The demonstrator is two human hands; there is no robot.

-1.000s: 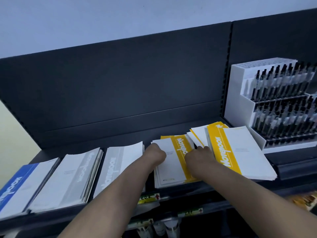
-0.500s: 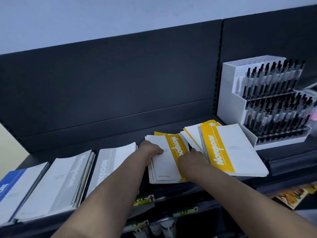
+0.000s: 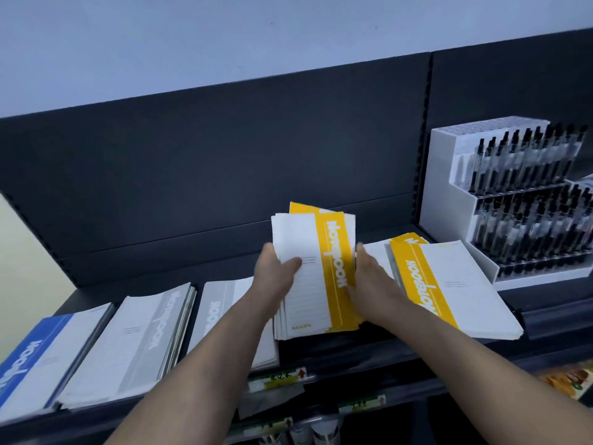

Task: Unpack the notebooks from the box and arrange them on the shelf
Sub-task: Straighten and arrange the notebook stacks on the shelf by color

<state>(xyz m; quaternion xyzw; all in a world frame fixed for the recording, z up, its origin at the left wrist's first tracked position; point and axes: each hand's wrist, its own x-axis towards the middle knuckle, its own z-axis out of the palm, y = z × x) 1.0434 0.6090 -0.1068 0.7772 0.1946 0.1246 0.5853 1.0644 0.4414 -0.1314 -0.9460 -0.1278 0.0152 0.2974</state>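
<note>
Left hand (image 3: 276, 271) and right hand (image 3: 373, 277) clamp a tilted yellow notebook stack (image 3: 316, 271) between them, grey stacks (image 3: 138, 342) at eight o'clock.

Tilted the middle stack of yellow notebooks (image 3: 316, 274) up off the shelf (image 3: 353, 346), far end raised, near edge kept low. Shifted left hand (image 3: 276, 268) from on top to the stack's left edge, thumb over the cover; moved right hand (image 3: 369, 277) to the right edge.
</note>
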